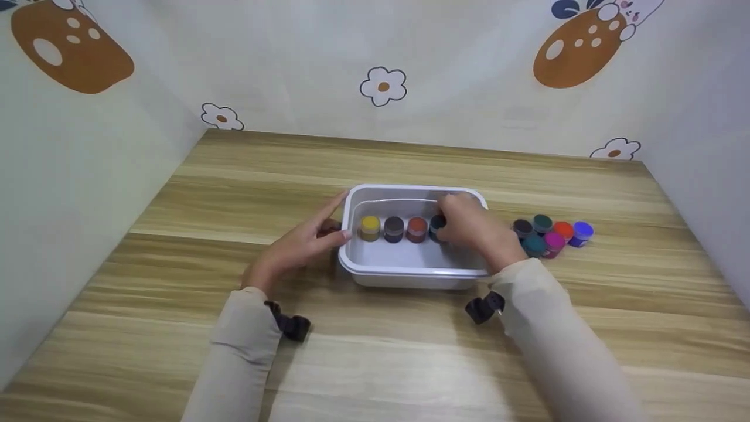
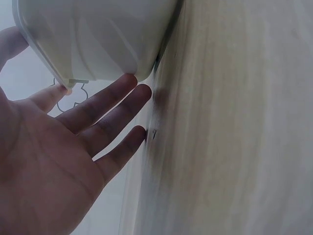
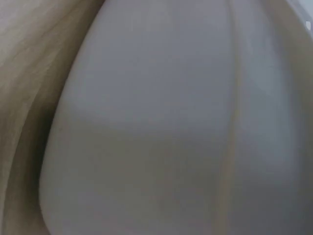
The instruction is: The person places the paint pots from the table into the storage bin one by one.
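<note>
A white plastic tub (image 1: pixel 410 280) stands on the table. Inside it, a yellow paint jar (image 1: pixel 370 228), a dark brown paint jar (image 1: pixel 394 230) and a reddish-brown paint jar (image 1: pixel 416 230) stand in a row. My right hand (image 1: pixel 476 227) reaches into the tub and pinches a dark teal paint jar (image 1: pixel 435 227) at the row's right end, partly hidden by the fingers. At the tub's left side my left hand (image 1: pixel 302 243) touches the rim with thumb and forefinger. The left wrist view shows its other fingers (image 2: pixel 110 105) spread and fairly straight by the tub's outer wall.
To the right of the tub, several more paint jars stand close together, among them a purple-blue jar (image 1: pixel 581 233), an orange-red jar (image 1: pixel 563 231) and a magenta jar (image 1: pixel 553 244). A patterned curtain (image 1: pixel 304 70) rises behind the wooden table (image 1: pixel 375 363).
</note>
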Tool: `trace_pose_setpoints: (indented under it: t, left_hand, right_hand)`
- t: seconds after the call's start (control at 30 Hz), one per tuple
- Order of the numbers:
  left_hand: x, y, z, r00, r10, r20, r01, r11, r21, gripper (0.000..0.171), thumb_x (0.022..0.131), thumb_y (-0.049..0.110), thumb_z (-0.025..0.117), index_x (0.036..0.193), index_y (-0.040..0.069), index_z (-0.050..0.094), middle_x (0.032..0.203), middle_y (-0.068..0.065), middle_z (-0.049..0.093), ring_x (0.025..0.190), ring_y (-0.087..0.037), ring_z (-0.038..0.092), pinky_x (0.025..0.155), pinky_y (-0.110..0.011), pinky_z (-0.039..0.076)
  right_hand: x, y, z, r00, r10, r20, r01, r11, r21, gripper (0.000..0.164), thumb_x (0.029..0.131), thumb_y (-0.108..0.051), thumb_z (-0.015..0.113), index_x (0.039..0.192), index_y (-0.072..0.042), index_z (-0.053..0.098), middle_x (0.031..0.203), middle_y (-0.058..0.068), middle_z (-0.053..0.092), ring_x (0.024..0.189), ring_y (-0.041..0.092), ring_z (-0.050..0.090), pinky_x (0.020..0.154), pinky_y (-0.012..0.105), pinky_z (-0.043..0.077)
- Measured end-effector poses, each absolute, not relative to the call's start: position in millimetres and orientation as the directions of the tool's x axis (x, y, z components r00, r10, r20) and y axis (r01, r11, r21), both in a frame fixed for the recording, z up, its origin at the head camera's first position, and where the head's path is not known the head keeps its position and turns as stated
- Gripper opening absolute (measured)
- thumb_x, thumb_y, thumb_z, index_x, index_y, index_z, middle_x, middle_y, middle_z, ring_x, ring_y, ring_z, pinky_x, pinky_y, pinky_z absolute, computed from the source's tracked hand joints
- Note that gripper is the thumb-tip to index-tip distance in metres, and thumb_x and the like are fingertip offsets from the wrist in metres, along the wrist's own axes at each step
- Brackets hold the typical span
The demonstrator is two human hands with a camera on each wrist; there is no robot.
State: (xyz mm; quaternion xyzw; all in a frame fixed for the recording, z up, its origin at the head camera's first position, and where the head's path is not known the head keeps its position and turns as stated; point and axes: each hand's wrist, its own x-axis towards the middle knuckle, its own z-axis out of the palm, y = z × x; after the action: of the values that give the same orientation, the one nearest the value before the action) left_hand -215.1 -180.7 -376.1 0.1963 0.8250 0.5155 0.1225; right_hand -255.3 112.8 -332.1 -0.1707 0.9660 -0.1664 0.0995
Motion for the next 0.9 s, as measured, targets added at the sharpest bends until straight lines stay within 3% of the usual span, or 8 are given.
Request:
trace_pose_setpoints:
  t: [0.3,0.53,0.63,0.77,0.9]
  left_hand:
    - [-216.1,-178.6,-378.1,-0.897,0.441,-0.004,0.186,0.387,0.903,0.078,0.099,0.033,0.058,0.161,0.03,0.011,0.149,-0.021,0.044,0.132,-0.033,0.05,0.11,-0.051,0.039]
    - [-216.9,-176.1,-379.5,-0.89,0.457,0.006,0.196,0.371,0.907,0.077,0.1,0.028,0.058,0.161,0.025,0.01,0.145,-0.023,0.047,0.13,-0.033,0.051,0.107,-0.05,0.042]
    - [-217.0,-176.1,-379.4,-0.889,0.458,0.003,0.201,0.384,0.901,0.077,0.1,0.028,0.057,0.161,0.024,0.01,0.143,-0.024,0.049,0.129,-0.033,0.052,0.105,-0.05,0.043]
    - [-216.5,-178.0,-378.3,-0.896,0.444,-0.018,0.189,0.417,0.889,0.077,0.1,0.033,0.057,0.161,0.029,0.01,0.144,-0.022,0.049,0.131,-0.033,0.051,0.108,-0.051,0.041]
    - [-216.1,-180.3,-376.3,-0.899,0.436,-0.036,0.173,0.432,0.885,0.078,0.1,0.037,0.057,0.16,0.034,0.009,0.148,-0.02,0.045,0.132,-0.033,0.049,0.109,-0.053,0.04]
  right_hand:
    - [-253.1,113.6,-334.0,-0.925,-0.364,-0.107,-0.322,0.903,-0.284,0.024,0.084,0.0,0.071,0.107,0.007,0.068,0.092,0.016,0.065,0.078,0.027,0.057,0.066,0.034,0.047]
    - [-250.4,117.5,-330.1,-0.928,-0.355,-0.115,-0.289,0.879,-0.379,0.02,0.087,-0.006,0.068,0.105,0.004,0.066,0.084,0.013,0.059,0.072,0.024,0.056,0.062,0.032,0.046]
    - [-248.6,125.6,-325.1,-0.923,-0.382,-0.053,-0.321,0.837,-0.442,0.024,0.089,-0.009,0.066,0.108,0.005,0.066,0.089,0.015,0.063,0.078,0.025,0.059,0.069,0.035,0.051]
    - [-245.5,147.3,-314.9,-0.924,-0.38,0.049,-0.34,0.753,-0.563,0.032,0.092,-0.01,0.064,0.119,0.007,0.064,0.109,0.02,0.067,0.099,0.029,0.063,0.09,0.044,0.055]
    - [-241.5,178.8,-306.5,-0.94,-0.305,0.15,-0.328,0.695,-0.64,0.028,0.095,-0.01,0.061,0.117,0.007,0.063,0.111,0.021,0.066,0.105,0.032,0.064,0.094,0.046,0.053]
